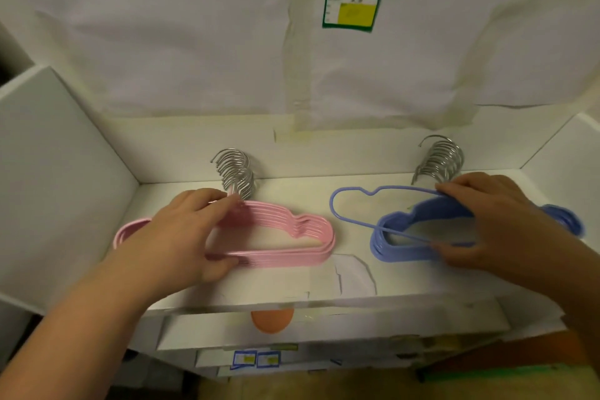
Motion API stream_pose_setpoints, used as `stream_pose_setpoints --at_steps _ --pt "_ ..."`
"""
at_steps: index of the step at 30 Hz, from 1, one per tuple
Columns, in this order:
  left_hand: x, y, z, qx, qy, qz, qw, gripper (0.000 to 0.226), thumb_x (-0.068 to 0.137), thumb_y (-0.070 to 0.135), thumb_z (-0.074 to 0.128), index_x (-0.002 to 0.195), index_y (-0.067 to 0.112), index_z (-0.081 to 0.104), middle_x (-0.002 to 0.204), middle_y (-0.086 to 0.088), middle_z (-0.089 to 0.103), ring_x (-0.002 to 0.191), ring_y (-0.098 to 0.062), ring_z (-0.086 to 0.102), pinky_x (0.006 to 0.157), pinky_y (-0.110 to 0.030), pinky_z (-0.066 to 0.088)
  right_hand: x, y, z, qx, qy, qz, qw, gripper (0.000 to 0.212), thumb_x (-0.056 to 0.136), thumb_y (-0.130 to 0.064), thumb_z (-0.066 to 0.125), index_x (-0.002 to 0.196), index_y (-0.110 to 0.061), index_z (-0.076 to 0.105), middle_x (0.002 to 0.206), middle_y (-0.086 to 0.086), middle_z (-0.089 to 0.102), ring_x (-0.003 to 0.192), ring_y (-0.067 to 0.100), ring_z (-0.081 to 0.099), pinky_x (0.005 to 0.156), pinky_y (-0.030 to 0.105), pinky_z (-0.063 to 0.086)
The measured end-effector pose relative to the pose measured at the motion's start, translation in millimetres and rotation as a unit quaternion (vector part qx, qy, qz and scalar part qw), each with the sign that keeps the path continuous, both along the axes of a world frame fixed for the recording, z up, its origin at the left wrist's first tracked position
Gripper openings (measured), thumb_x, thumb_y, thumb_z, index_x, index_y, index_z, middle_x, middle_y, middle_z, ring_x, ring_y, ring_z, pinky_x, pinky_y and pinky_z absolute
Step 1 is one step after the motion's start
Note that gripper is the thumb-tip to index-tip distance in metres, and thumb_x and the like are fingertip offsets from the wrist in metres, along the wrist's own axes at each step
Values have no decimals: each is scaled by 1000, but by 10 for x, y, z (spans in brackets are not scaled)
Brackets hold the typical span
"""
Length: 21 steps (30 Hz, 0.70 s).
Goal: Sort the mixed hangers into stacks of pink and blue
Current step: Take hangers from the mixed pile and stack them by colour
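Left hand (181,230) grips the pink stack (292,237), hiding its middle. Right hand (493,224) grips the blue stack (399,250); its right end blurs. Both lie on the shelf (324,282).

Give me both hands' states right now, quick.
Left hand: grips the pink hanger stack, fingers over the top, thumb under.
Right hand: grips the blue hanger stack, with one blue hanger skewed out.

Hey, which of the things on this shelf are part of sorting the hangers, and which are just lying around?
Part of the job:
pink hangers, held by the left hand
blue hangers, held by the right hand

Just lying about:
green and yellow label
orange patch
blue-framed stickers
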<state>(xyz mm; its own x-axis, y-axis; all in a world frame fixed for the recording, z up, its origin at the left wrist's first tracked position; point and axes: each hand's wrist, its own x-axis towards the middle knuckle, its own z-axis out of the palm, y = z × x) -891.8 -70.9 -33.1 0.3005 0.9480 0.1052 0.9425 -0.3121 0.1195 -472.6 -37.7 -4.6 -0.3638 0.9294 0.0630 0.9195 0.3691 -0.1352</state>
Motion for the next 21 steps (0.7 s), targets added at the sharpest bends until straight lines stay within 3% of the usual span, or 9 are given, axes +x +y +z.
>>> stream_pose_setpoints --at_steps 4,7,9,16,21 --pt "236 3 53 32 10 10 999 85 70 70 50 139 19 47 131 -4 54 119 -26 50 100 -41 44 145 2 31 4 2 -1 1000 82 67 -60 74 136 -24 49 125 -5 51 110 12 39 91 29 35" --pt "516 10 77 44 -2 8 999 80 74 66 48 139 20 46 130 0 53 119 -21 47 101 -38 42 331 -3 65 -8 -10 11 1000 83 64 -72 61 135 -29 48 119 -15 46 108 7 38 92 27 38" --pt "723 16 66 42 -14 2 999 78 75 65 46 140 22 46 129 2 52 119 -19 45 101 -38 42 466 -12 67 -22 -21 22 999 81 65 -71 62 134 -32 46 115 -20 43 106 4 37 91 25 39" --pt "1385 28 5 26 -15 -8 1000 74 78 61 44 139 20 48 127 1 54 118 -22 47 100 -37 43 870 95 1 -19 -18 34 999 82 66 -57 73 137 -25 47 119 -12 45 107 6 37 91 20 30" --pt "1643 0 -32 25 -20 24 999 75 75 60 45 136 16 53 124 -1 57 115 -24 49 99 -34 40 940 273 -86 -26 -17 77 997 84 61 -64 57 130 -16 55 117 -5 52 106 17 45 93 25 37"
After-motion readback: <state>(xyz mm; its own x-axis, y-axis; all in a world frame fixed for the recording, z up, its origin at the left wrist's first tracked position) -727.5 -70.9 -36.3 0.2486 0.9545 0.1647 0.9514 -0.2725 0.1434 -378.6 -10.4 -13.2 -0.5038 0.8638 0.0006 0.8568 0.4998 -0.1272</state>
